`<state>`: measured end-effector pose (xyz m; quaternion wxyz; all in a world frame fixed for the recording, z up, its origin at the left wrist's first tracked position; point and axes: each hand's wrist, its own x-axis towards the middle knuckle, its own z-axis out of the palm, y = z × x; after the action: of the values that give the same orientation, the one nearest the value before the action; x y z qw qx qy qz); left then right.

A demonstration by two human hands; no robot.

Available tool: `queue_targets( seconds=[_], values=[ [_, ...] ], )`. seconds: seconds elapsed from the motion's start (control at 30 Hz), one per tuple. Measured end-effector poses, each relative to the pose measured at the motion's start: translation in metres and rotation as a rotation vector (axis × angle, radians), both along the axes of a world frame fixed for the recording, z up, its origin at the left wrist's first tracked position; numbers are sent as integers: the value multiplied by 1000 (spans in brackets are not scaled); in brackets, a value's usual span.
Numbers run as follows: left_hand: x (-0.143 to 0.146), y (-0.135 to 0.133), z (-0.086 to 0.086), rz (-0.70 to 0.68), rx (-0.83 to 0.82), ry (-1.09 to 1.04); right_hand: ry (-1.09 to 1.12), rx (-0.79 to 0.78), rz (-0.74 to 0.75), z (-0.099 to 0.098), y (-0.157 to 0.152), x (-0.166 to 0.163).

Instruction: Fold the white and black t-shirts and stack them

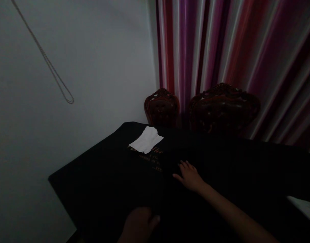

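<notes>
The room is dim. My right hand [189,175] lies flat with fingers spread on a black cloth [106,182] that covers the table. Gold lettering [152,158] is printed on the cloth just left of that hand. A small white folded cloth [146,139] rests on the black cloth beyond the lettering, apart from both hands. My left hand [138,224] sits at the bottom edge, on the near part of the black cloth; its thumb shows but its fingers are lost in the dark.
Two dark carved wooden chairs [162,107] [223,108] stand behind the table against a curtain [236,50] striped in purple, red and white. A pale wall is at the left, with a looped cord [66,96] hanging. Something white [303,206] shows at the right edge.
</notes>
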<state>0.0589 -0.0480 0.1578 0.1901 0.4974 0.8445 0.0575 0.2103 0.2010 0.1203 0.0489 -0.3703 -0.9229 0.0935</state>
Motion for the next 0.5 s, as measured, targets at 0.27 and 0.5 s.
queue_targets(
  seconds=[0.27,0.5],
  values=[
    [-48,174,32,149,77,139,48,101,-23,-21,-27,-9],
    [-44,230,32,115,124,134,84,61,0,-9,-27,-6]
  ],
)
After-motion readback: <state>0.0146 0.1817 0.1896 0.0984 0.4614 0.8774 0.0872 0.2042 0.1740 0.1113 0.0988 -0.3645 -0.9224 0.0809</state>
